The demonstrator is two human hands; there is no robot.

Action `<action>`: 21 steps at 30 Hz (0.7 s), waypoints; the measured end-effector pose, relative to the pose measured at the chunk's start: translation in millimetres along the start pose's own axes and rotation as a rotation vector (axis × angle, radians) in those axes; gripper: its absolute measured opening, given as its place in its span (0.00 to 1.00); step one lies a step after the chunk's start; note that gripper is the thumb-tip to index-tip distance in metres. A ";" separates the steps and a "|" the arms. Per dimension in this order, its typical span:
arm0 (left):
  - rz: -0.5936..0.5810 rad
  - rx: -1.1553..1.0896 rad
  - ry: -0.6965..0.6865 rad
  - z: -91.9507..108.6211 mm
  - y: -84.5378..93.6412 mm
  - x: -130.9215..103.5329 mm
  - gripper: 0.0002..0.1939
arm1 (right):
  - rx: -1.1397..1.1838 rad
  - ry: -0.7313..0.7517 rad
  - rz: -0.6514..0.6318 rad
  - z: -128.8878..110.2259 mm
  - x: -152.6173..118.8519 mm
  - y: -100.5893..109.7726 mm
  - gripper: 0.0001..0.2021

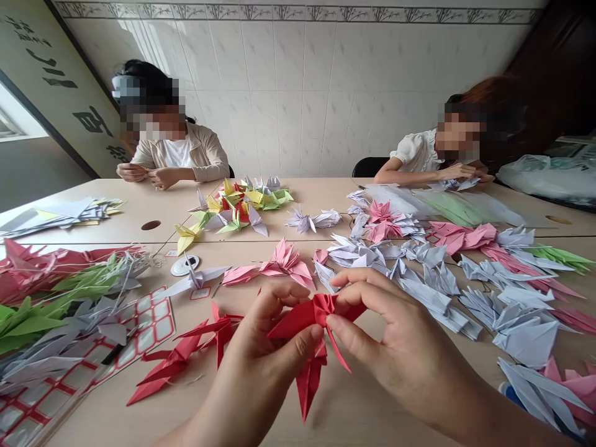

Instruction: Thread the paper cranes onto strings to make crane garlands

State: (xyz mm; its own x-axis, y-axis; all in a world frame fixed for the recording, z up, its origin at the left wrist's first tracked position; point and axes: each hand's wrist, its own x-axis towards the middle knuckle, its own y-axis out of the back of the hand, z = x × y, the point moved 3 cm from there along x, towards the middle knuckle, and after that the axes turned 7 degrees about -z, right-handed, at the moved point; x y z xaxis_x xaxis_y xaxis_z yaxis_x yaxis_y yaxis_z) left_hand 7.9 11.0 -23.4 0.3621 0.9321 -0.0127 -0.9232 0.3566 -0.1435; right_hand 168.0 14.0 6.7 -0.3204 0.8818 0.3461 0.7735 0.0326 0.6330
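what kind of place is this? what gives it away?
Probably a shared paper-craft workroom. Pale folded paper pieces spread across the table, the hands holding a red folded paper piece, and people seated at far left and far right suggest it.

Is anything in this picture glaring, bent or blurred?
In the head view, pale streaks of light cross the tiled wall at upper left; the lettered panel leans outward, likely lens distortion; the upper right is in deep shadow; pixel blocks partly cover the left co-worker and right co-worker; the left hand, right hand and red folded paper look fairly sharp.
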 end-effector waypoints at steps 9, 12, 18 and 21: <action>-0.092 0.413 -0.041 12.6 -4.8 -2.2 0.07 | 0.026 -0.014 -0.096 -4.5 -0.8 2.8 0.10; -0.060 0.609 -0.070 13.4 -0.9 -2.3 0.05 | -0.039 0.026 -0.087 -6.1 -1.3 1.1 0.12; 0.019 0.822 -0.178 10.2 0.3 -2.8 0.04 | -0.188 0.143 -0.019 -6.5 -0.7 -4.5 0.12; 0.058 0.798 -0.196 9.9 -1.3 -3.4 0.05 | -0.195 0.162 -0.009 -5.7 -2.5 -6.1 0.11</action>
State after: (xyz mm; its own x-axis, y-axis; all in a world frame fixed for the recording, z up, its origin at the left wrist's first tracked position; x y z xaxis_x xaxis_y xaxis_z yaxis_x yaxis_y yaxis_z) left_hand 6.6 8.0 -13.3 0.3501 0.9182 0.1854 -0.7806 0.1767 0.5995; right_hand 161.0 8.9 5.9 -0.4221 0.7946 0.4364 0.6549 -0.0656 0.7529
